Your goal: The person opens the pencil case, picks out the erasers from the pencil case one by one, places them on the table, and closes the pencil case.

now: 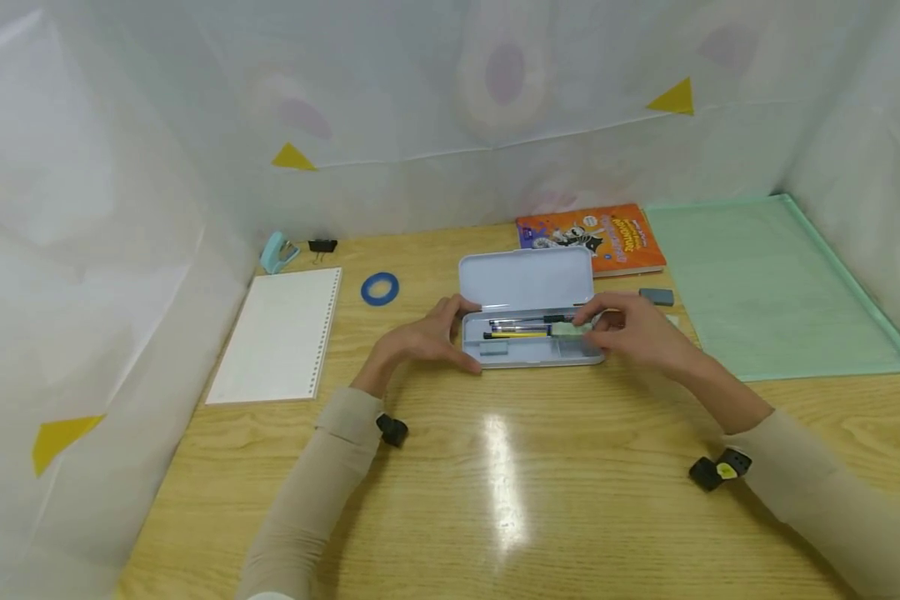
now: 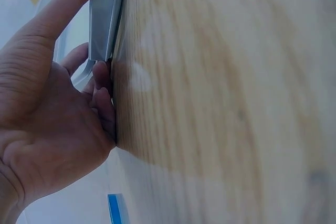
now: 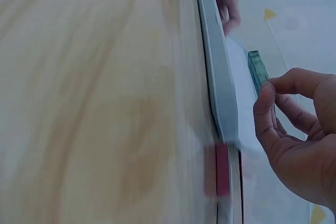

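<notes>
Head view: my right hand [image 1: 639,335] pinches small pale-green rectangular block [image 1: 570,330] above open pale-blue hinged pencil case [image 1: 525,364]; my left hand [image 1: 425,337], thumb and fingers spread, grips case's left end. Slender yellow-and-black pen [image 1: 521,335] lies inside.

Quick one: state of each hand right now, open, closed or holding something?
Left hand: holding the left end of the pale blue, rectangular hinged case, thumb at its front.
Right hand: pinching a small green rectangular block.
</notes>
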{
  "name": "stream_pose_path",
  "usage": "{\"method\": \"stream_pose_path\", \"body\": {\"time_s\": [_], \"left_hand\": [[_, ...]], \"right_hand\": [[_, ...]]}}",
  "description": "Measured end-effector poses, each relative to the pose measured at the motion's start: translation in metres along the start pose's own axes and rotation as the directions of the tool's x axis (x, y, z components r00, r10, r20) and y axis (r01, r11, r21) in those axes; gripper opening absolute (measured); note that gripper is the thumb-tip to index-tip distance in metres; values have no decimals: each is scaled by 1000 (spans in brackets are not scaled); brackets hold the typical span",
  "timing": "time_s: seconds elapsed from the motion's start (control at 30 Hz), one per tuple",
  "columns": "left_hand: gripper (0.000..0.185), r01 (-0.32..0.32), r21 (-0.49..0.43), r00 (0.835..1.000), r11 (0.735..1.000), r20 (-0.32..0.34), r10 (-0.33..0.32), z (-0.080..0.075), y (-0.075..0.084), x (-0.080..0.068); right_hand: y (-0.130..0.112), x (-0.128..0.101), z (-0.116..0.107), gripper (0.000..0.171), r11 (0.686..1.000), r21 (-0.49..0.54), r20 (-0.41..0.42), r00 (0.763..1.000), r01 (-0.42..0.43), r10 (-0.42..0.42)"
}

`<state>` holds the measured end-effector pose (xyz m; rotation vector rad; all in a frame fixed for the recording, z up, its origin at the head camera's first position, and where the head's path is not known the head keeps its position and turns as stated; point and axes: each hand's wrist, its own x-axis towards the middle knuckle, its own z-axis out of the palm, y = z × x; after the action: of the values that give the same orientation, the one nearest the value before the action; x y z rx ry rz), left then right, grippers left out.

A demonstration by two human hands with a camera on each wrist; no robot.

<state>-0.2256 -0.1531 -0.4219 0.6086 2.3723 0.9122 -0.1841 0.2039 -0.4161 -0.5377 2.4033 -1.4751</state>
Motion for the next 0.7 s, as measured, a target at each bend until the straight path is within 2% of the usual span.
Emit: {"method": "stream_pose_path", "body": {"time_s": [0.2,0.33,0.47,0.7], "left_hand": [[96,-9,-18,1000,1000,-3,9,0,0,0],[97,-10,-27,1000,1000,-6,10,0,-1,-1],[96,-8,-33,1000,999,-2,8,0,0,-2],[96,-11,-20,1000,1000,-2,11,0,0,-1]], "right_hand": [[16,-29,-35,22,998,-37,-51,997,-54,52],[20,-45,-49,19,993,-88,-48,996,-81,77],[26,-53,-51,19,992,-112,-11,998,-61,60],[30,-53,-48,20,985,-172,29,999,-19,24]]}}
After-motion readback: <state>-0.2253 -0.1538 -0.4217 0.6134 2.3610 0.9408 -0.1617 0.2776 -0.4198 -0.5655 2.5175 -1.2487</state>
